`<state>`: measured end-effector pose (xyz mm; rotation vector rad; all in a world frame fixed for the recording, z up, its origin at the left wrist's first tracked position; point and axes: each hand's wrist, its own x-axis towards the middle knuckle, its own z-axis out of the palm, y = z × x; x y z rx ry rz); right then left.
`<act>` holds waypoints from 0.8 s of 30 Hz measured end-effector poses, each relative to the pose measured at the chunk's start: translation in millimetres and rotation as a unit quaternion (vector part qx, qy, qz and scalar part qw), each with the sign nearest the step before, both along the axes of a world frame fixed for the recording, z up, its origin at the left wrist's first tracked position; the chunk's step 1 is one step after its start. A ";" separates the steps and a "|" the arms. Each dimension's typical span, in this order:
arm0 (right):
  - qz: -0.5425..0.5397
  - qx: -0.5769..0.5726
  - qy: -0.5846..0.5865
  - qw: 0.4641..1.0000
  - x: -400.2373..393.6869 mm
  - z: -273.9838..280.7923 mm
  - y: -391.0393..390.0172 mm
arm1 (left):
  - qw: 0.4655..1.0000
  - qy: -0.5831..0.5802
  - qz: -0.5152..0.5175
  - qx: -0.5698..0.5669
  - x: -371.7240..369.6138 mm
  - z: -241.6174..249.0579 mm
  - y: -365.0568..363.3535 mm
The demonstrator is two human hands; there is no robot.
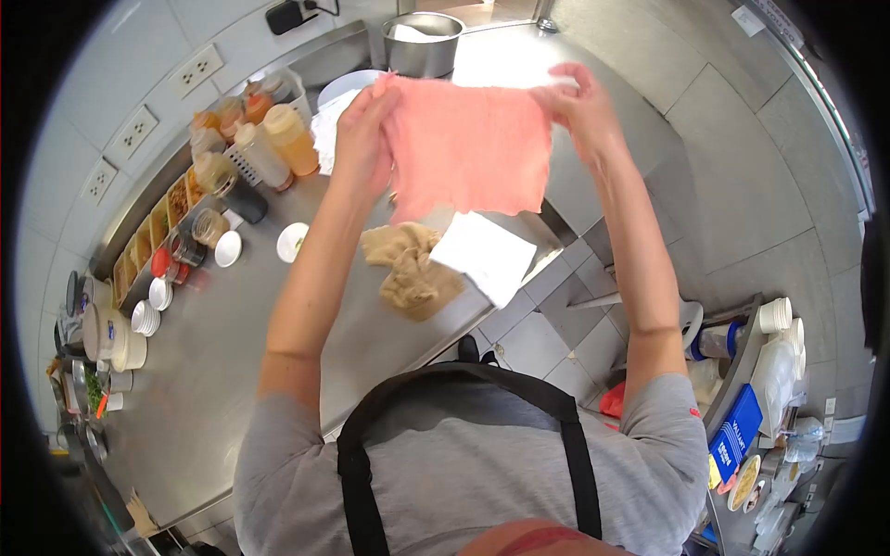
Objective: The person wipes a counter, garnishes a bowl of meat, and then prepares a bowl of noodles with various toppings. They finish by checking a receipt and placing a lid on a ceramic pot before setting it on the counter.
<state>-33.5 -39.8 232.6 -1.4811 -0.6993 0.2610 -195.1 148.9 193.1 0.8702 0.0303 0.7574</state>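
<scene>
A pink cloth [473, 144] is stretched out flat in the air above the steel counter. My left hand [369, 125] grips its upper left corner. At the upper right corner, my right hand [577, 107] pinches the edge between thumb and fingers. Below the cloth, a crumpled brown cloth [413, 278] lies on the counter. Beside it, a folded white cloth or napkin [484, 255] rests near the counter's edge. White papers [326, 130] and a pale plate [350, 85] are partly hidden behind my left hand.
The steel counter [213, 371] carries squeeze bottles [289, 139], small jars, white cups and a row of topping trays [153, 227] along the wall. A steel pot [424, 46] stands at the back. To my right, a shelf [728, 408] holds stacked cups and a blue box [735, 435].
</scene>
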 end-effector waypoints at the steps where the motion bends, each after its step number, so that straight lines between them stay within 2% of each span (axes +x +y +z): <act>1: -0.001 0.000 -0.003 1.000 30.5 -1.9 6.5 | 1.000 -0.005 -0.004 0.019 30.8 -9.8 12.5; 4: -0.029 -0.050 -0.100 0.993 104.2 -1.3 23.9 | 0.998 0.029 0.039 0.048 106.2 -20.3 42.9; 7: -0.071 -0.096 -0.134 0.984 142.6 5.5 31.2 | 0.978 0.103 0.118 0.138 142.7 -9.8 37.4; 8: -0.072 -0.099 -0.159 0.980 163.7 -2.1 35.3 | 0.979 0.101 0.106 0.143 154.2 -16.9 39.5; 10: -0.072 -0.105 -0.206 0.970 214.1 -38.9 37.1 | 0.937 0.178 0.144 0.263 173.1 -57.0 45.1; 11: -0.079 -0.174 -0.227 0.955 227.1 -54.8 33.3 | 0.908 0.216 0.161 0.320 180.6 -78.9 48.3; 12: -0.086 -0.243 -0.248 0.934 236.9 -70.9 28.0 | 0.851 0.223 0.228 0.417 179.1 -103.7 40.8; 13: -0.091 -0.310 -0.269 0.907 246.4 -88.8 21.1 | 0.780 0.226 0.288 0.508 167.0 -125.6 24.6; 15: -0.118 -0.373 -0.314 0.865 265.6 -131.2 4.3 | 0.725 0.223 0.230 0.609 123.5 -151.1 -15.8; 17: -0.161 -0.466 -0.233 0.838 275.4 -142.9 -5.8 | 0.716 0.183 0.175 0.650 85.2 -159.5 -41.6; 20: -0.180 -0.494 -0.237 0.817 283.0 -145.3 -10.5 | 0.688 0.200 0.221 0.662 40.2 -139.3 -52.2; 23: -0.112 -0.457 -0.328 0.819 272.9 -147.7 15.4 | 0.675 0.306 0.301 0.601 -1.1 -137.4 -48.0; 24: -0.058 -0.429 -0.365 0.824 273.2 -159.7 31.7 | 0.666 0.344 0.327 0.575 -12.3 -138.7 -47.9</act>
